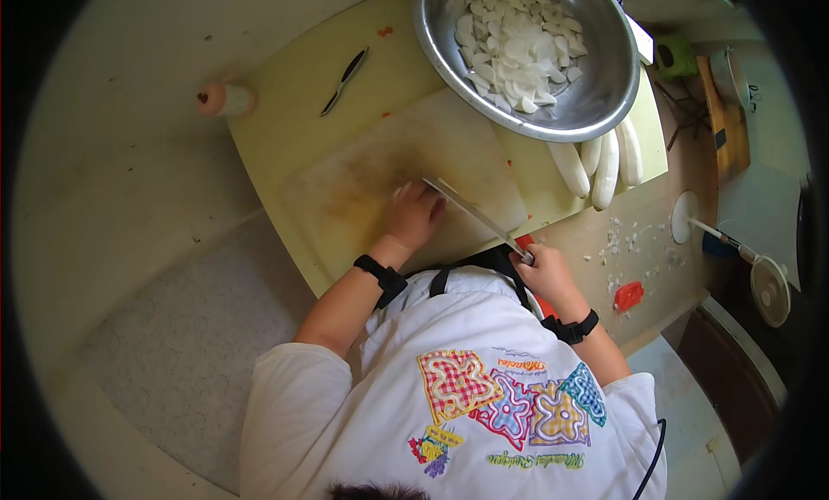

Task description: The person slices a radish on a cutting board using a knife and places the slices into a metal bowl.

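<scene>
Gripping knife (pixel 477 211) by handle (pixel 527 257): right hand (pixel 546 274), fingers wrapped closed. Probably stiff, lightish; hold handle only. Left hand (pixel 414 218) curled near knife tip, can't tell if holding anything.

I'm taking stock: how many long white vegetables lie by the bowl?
4 visible on the near side of the bowl, left to right: leftmost vegetable; second vegetable, shorter in view; third vegetable, reaching the edge of the table; rightmost vegetable. More may be hidden behind it.
</scene>
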{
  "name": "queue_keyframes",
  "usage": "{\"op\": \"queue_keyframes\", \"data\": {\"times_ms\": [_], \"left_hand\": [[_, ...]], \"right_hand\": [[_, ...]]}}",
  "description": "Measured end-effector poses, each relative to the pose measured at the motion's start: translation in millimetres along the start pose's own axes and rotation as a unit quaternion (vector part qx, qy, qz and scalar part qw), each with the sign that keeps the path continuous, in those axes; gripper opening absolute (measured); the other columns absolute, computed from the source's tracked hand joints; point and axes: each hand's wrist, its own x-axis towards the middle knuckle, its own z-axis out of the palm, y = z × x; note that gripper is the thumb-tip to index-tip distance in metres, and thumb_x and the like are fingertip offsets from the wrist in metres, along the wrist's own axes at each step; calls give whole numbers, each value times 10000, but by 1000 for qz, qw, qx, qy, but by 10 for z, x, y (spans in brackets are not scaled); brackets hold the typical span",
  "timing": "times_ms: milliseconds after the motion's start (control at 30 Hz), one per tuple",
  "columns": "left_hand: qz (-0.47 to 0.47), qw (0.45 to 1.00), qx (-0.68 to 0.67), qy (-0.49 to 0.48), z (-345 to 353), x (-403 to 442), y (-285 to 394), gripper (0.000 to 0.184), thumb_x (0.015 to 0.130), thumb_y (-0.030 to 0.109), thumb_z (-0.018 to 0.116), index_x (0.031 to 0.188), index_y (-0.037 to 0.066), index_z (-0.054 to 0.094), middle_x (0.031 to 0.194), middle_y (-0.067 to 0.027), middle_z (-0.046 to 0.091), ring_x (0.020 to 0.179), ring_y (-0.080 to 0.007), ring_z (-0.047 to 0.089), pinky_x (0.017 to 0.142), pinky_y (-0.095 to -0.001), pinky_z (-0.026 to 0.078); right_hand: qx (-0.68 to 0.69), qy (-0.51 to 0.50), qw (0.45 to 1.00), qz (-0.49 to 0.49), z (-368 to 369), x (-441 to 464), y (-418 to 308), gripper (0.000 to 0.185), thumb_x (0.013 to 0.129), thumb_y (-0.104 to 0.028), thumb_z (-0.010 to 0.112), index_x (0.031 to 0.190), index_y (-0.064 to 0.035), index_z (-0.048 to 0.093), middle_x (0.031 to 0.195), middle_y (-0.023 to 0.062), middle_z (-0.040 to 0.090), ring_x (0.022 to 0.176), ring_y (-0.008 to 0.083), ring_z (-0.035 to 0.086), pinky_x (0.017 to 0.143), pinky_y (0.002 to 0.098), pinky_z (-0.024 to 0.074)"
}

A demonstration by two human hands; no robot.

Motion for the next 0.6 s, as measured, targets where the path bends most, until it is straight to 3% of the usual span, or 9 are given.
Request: {"op": "queue_keyframes", "data": {"times_ms": [233,300,600], "left_hand": [[21,1000,7,19,15,43,-9,227,748,132,745,969,114,696,1037,-91,627,906,-329,618,759,-465,481],[14,999,16,41,13,58,28,144,733,139,743,864,124,686,950,-49,627,885,-272,606,740,-442,467],[26,999,17,43,8,69,16,183,713,131,743,885,112,683,955,-57,625,870,-278,602,729,-442,468]], "right_hand": [[16,-7,1000,0,2,35,-3,362,858,-336,711,717,-15,618,650,180,626,638,389,617,605,461,491],[19,-14,1000,10,10,23,-13,361,857,-334,712,717,-14,620,647,181,625,635,390,615,601,462,490],[14,-4,1000,4,49,-2,-37,366,864,-364,695,734,-26,645,670,186,642,656,395,628,603,466,493]]}}
